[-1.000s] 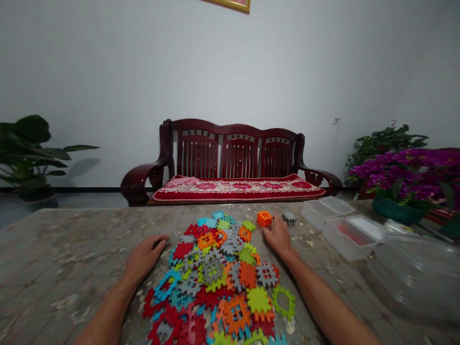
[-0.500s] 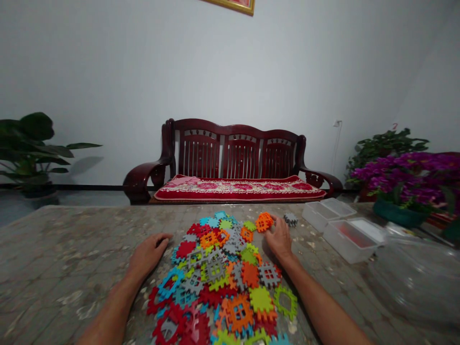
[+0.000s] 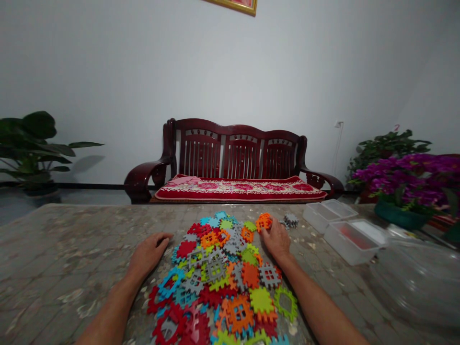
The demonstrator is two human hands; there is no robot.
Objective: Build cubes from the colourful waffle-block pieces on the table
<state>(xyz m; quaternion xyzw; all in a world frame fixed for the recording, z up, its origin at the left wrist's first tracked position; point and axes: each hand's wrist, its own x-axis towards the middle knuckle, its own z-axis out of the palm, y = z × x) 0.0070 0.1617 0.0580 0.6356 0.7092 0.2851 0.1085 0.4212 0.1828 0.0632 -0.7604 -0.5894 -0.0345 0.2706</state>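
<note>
A heap of toothed plastic interlocking building tiles (image 3: 215,268) in red, orange, blue, green and grey covers the table between my forearms. My left hand (image 3: 151,251) rests on the tabletop left of the heap, holding nothing, thumb and forefinger apart. At the heap's far right, my right hand (image 3: 276,239) has its fingers on an orange interlocking tile (image 3: 263,221) with window-like holes. Its fingertips are partly hidden behind the knuckles. Just right of that hand lies a small stack of grey interlocking tiles (image 3: 291,220).
Two translucent plastic boxes (image 3: 350,242) stand on the right of the table (image 3: 72,268), one with something red inside. Nearer lies a large clear plastic container (image 3: 417,278). Purple flowers in a green pot (image 3: 400,215) are behind them. A wooden bench (image 3: 233,153) stands beyond the table.
My right hand has shifted slightly left and turned, its fingers staying at the orange tile. My left hand and the heap stay as they were.
</note>
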